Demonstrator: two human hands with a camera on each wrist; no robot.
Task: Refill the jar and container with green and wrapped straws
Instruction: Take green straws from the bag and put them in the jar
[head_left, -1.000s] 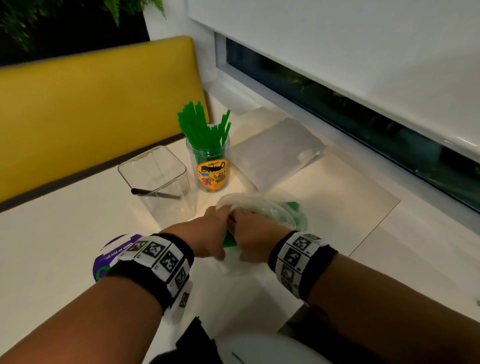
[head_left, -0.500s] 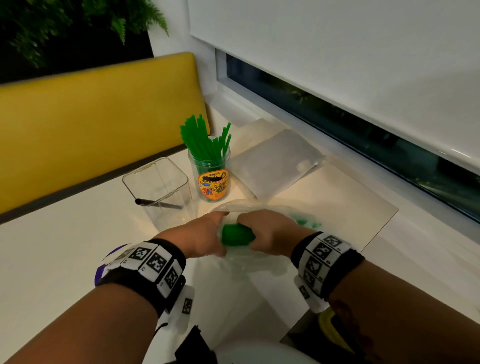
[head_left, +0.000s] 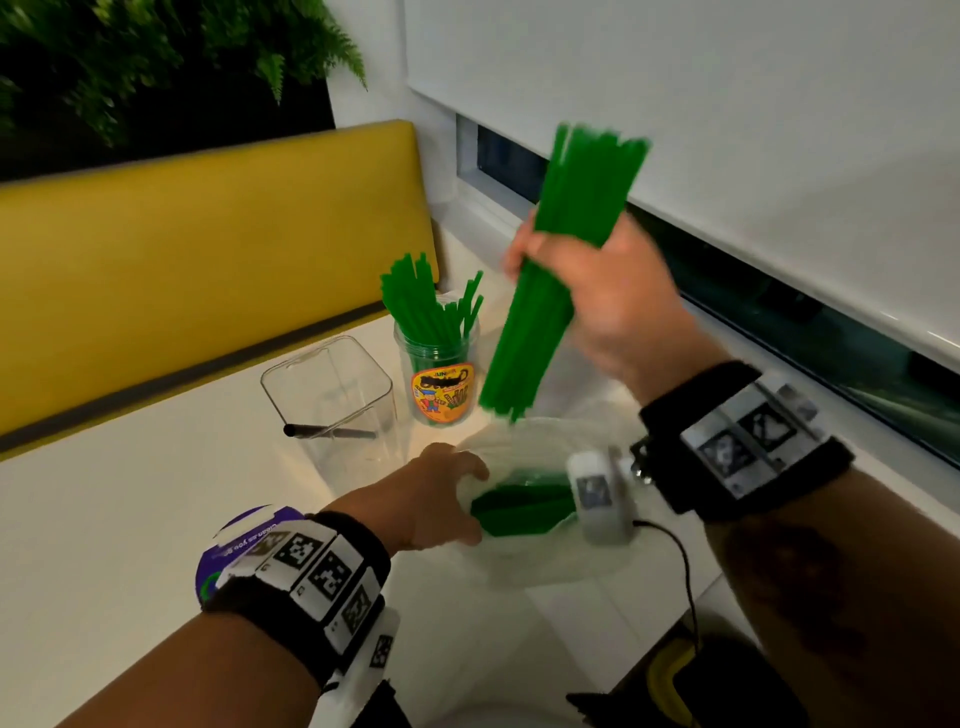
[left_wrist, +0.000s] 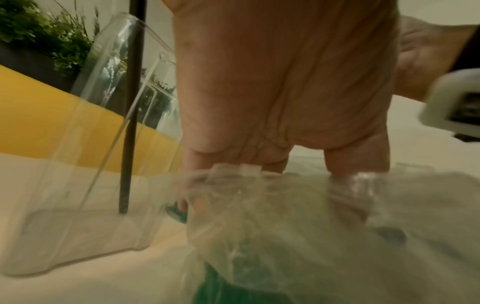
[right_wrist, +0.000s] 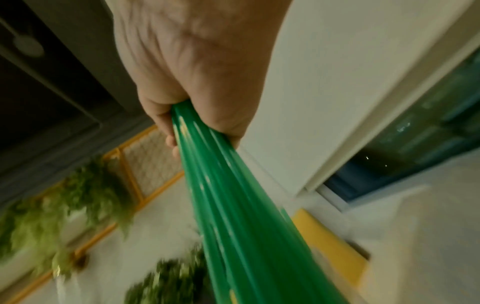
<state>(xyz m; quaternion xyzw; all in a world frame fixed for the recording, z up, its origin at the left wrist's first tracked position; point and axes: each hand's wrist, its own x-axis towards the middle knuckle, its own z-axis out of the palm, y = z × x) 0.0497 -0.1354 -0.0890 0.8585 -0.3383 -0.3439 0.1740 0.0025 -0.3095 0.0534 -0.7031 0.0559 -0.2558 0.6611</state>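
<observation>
At a white table (head_left: 104, 519) beside a yellow bench, a thick bundle of green plastic straws (head_left: 561, 260) is gripped aloft by the right hand (head_left: 597, 291), while the clear plastic bag (head_left: 519, 566) is pinned by the left hand (head_left: 436, 499); next, lowering into the labelled clear jar (head_left: 439, 384), half full, seems required.

Café or fast-food dining area, booth seat by window. Yellow bench (head_left: 208, 249) backrest at 10 o'clock, along far edge of white table (head_left: 104, 493). Fern wall (head_left: 130, 57) above bench at 11 o'clock. Window (head_left: 779, 322) with white blind (head_left: 675, 104) lowered at 2 o'clock, dark outside. Serving stock on table: jar (head_left: 439, 384) of green straws at 12 o'clock, cartoon label; clear container (head_left: 332, 400) beside it at 11 o'clock; bulk straws in plastic bag (head_left: 519, 561) in front. Right wrist view: hanging plants (right_wrist: 85, 195), yellow-framed panel (right_wrist: 150, 162).
</observation>
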